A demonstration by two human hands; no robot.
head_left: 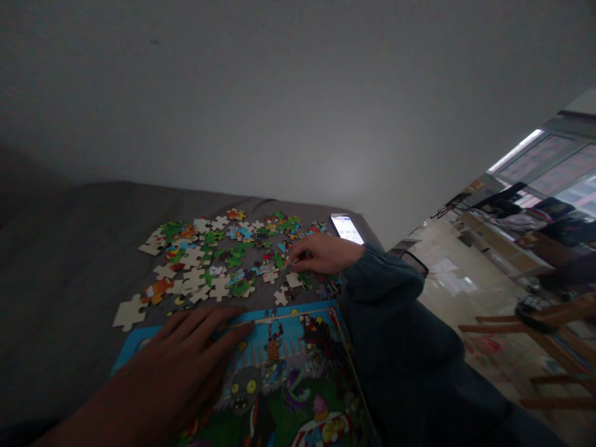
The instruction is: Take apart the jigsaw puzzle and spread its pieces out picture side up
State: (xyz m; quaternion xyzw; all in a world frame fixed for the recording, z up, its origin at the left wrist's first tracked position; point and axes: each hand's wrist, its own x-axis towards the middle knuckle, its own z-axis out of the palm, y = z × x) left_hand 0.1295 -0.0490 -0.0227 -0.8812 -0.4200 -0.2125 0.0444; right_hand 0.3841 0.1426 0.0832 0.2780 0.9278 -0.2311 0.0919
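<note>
My left hand (190, 351) lies with its fingers stretched out over the upper left of a colourful picture board (288, 360) printed with cartoon zombies and plants. Beyond the board's far edge, my right hand (319, 253) reaches into loose jigsaw puzzle pieces (218, 285). Its thumb and fingers pinch a small puzzle piece (289, 263), mostly hidden by the fingertips. Several pieces show green, orange or blue print, while others lie with their pale backs up. One pale piece (130, 312) sits apart at the left, close to the board's corner.
Behind the pieces a lit phone (346, 229) lies on the grey cloth surface (69, 261), near its right end. A pale wall (298, 124) rises at the back. To the right, lower down, are a shiny floor (447, 279) and wooden furniture (554, 323).
</note>
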